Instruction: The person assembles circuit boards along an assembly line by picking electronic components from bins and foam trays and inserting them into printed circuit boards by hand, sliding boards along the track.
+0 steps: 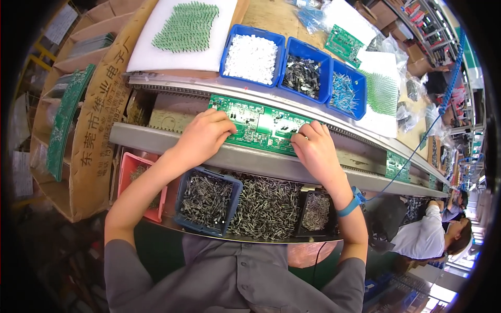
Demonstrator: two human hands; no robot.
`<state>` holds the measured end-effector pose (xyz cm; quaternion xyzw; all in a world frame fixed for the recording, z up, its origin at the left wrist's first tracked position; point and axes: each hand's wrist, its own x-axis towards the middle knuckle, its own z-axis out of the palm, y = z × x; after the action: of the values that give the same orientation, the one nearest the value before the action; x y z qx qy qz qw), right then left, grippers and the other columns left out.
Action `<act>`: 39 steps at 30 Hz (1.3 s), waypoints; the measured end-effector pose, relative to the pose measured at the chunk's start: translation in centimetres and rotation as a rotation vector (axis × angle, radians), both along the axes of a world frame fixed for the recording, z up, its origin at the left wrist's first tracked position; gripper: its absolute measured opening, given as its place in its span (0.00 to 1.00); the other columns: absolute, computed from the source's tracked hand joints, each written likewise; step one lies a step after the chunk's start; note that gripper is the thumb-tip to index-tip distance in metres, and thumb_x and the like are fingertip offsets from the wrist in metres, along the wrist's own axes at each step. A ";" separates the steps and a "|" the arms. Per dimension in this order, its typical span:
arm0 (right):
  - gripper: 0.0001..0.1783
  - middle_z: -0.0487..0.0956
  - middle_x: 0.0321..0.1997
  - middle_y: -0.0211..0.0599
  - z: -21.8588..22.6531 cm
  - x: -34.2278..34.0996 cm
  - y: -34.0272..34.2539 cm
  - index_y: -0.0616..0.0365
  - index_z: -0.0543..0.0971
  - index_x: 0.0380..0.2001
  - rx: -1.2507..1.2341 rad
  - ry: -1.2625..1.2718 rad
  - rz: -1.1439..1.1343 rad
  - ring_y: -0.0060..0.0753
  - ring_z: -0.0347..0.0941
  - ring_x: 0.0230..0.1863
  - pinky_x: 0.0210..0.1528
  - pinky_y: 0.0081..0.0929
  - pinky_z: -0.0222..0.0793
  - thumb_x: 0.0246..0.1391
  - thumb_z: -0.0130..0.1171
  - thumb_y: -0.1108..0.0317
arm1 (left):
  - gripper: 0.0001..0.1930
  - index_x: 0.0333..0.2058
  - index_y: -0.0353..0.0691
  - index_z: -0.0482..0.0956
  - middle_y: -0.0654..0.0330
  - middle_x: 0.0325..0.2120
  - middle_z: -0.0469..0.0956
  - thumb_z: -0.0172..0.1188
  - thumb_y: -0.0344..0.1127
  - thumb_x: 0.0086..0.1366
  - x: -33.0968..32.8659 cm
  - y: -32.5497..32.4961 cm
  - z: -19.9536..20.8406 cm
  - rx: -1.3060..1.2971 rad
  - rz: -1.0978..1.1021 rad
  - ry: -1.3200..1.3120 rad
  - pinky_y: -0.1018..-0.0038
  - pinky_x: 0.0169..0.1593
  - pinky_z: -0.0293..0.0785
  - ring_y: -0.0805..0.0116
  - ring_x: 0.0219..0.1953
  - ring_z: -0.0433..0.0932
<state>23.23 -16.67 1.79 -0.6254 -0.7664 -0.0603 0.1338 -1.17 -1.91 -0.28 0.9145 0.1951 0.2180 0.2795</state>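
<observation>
A long green circuit board (pixel 261 136) lies between the two rails of a conveyor, with a few small dark parts standing on it. Over its left end, my left hand (pixel 204 134) has its fingers pinched together close to the board's surface. My right hand (pixel 316 148) is pinched likewise above the right end, a blue strap (pixel 352 202) with a cord around that wrist. Whatever sits between either set of fingertips is too small or hidden to name. Below the near rail, a long tray of bent metal leads (pixel 266 208) stands between both forearms.
Beyond the far rail stand blue bins of white parts (pixel 250 58), black parts (pixel 302 76) and blue components (pixel 344 94). Nearer me are a dark blue bin (pixel 206 201), a pink bin (pixel 128 175) and a small black bin (pixel 315 211). A cardboard rack (pixel 96 125) rises left; a co-worker (pixel 430 235) sits right.
</observation>
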 end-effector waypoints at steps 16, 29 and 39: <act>0.06 0.72 0.23 0.37 0.1 -0.2 0.7 0.59 0.72 0.21 -0.044 0.105 0.010 0.41 0.69 0.31 0.36 0.33 0.70 0.37 0.58 0.78 | 0.05 0.30 0.34 0.81 0.57 0.28 0.75 0.61 0.23 0.52 -0.3 0.3 -0.5 0.087 -0.028 -0.002 0.65 0.42 0.71 0.57 0.36 0.74; 0.08 0.74 0.26 0.36 -1.2 -0.8 0.3 0.58 0.77 0.28 -0.006 0.318 0.090 0.40 0.70 0.33 0.39 0.34 0.69 0.39 0.60 0.78 | 0.07 0.31 0.35 0.80 0.59 0.31 0.75 0.61 0.24 0.51 -1.2 -0.2 -0.1 0.235 -0.023 0.033 0.67 0.42 0.68 0.60 0.39 0.73; 0.10 0.74 0.30 0.32 -1.2 -0.9 -0.1 0.57 0.80 0.29 -0.030 0.197 0.106 0.36 0.69 0.37 0.41 0.32 0.66 0.38 0.61 0.76 | 0.15 0.40 0.36 0.78 0.58 0.40 0.74 0.56 0.28 0.52 -2.2 -1.4 0.9 0.419 -0.031 0.171 0.65 0.51 0.66 0.59 0.47 0.71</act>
<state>22.34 -16.76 0.60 -0.5889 -0.7822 0.0202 0.2022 -3.36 -3.26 0.60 0.9706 0.1545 0.1712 0.0695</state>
